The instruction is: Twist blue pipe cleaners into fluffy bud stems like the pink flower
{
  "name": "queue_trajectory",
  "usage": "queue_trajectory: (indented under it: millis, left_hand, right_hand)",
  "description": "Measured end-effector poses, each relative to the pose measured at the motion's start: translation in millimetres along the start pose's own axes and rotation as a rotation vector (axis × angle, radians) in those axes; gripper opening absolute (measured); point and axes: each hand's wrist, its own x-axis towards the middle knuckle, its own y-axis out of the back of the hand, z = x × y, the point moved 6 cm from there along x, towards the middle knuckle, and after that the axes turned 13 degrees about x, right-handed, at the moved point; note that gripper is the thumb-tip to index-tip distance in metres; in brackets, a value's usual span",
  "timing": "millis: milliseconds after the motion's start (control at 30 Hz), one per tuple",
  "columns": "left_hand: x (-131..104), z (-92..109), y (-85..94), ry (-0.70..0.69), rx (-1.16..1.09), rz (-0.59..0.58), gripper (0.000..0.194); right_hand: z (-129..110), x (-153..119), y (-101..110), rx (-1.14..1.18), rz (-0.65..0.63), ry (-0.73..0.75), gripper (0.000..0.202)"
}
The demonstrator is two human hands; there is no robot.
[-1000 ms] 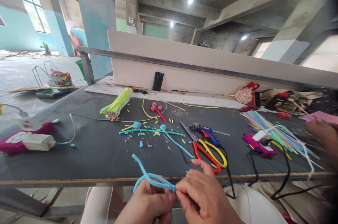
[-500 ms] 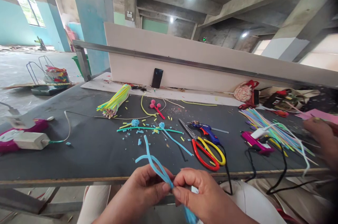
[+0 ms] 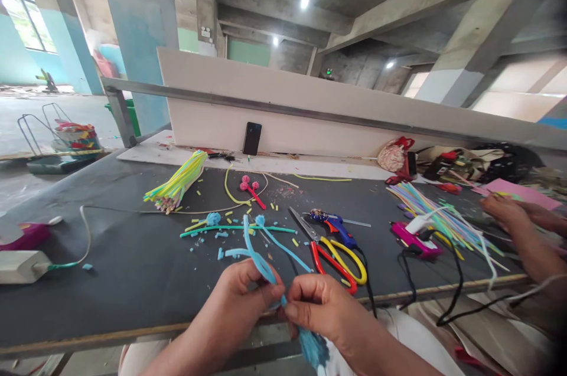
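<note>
Stem stock (image 3: pixel 267 271), blue and fuzzy, is running between our two hands over the near edge of the desk (image 3: pixel 124 287). Its long axis is slanting from upper left, over the desk, to lower right, toward our body. One free end is pointing away from us; another is reaching out to the left. Our left hand (image 3: pixel 239 296) is pinching the upper stretch between thumb and fingers, and our right hand (image 3: pixel 330 308) is pinching the lower stretch, just beside the left fingertips. Only a short span is showing between the grips, so neither hand is standing clearly nearer. Below the right hand a blue tuft (image 3: pixel 313 349) is hanging; our fingers are hiding any join. Forward of this hand, scissors (image 3: pixel 317 240) are lying handles toward us, with a glue gun (image 3: pixel 340 231) resting just beside them. Well apart at right, another person's hand (image 3: pixel 502 211) is hovering near a pink sheet (image 3: pixel 529 194).
</note>
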Motion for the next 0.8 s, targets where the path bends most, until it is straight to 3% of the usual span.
queue_trajectory:
  millis: [133,300,567,800]
  left_hand:
    - [38.2,30.6,2.9,-0.059,-0.047,-0.200,0.023]
    - [81.3,48.8,12.9,-0.144,-0.024,-0.222,0.022]
    - [104.4,25.3,-5.7,-0.101,-0.230,-0.397,0.015]
    - [111.1,4.0,4.1,-0.027,-0.201,-0.280,0.017]
  right_hand:
    - [-24.1,12.8,10.7,0.253,-0.002,0.031,0.023]
    - [-38.6,42.9,25.8,0.449,-0.035,0.121,0.024]
    - [-38.9,70.1,48.6,0.461,-0.090,0.138,0.019]
    - [-34.4,74.5,53.2,0.306,-0.006,0.120,0.020]
